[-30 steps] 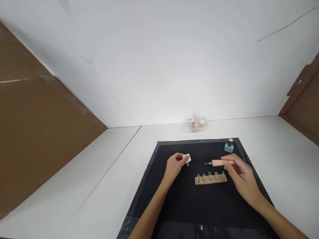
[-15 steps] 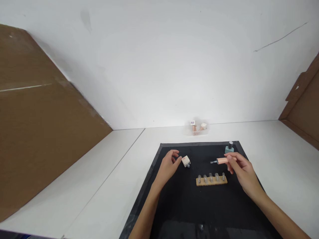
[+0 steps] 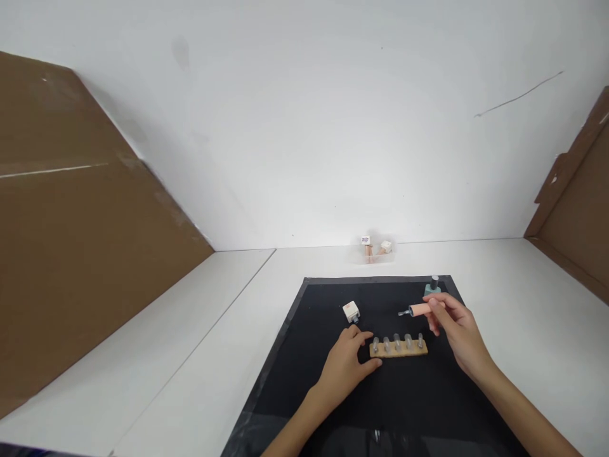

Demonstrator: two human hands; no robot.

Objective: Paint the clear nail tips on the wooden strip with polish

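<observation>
My right hand [image 3: 454, 324] pinches a peach-coloured nail polish brush cap [image 3: 420, 310], its bluish bristle end pointing left. Below that tip lies a wooden strip [image 3: 398, 351] carrying a row of clear false nails [image 3: 397, 343]. At the strip's left end is my left hand [image 3: 346, 362], thumb and fingers parted around the corner; whether they touch it I cannot tell. A small white polish bottle [image 3: 351, 311] without its cap lies on its side beyond my left fingers. Just behind my right hand stands a capped teal polish bottle [image 3: 432, 290], partly hidden.
A black mat [image 3: 333, 412] covers part of the white table [image 3: 200, 317]. Against the wall, a clear container [image 3: 373, 255] holds white-and-peach bottles. Brown boards [image 3: 95, 241] flank the table on both sides.
My left hand has come away from beside the white bottle, nearer to me and rightward, to the left end of the strip. My right hand keeps the brush cap in nearly the same place.
</observation>
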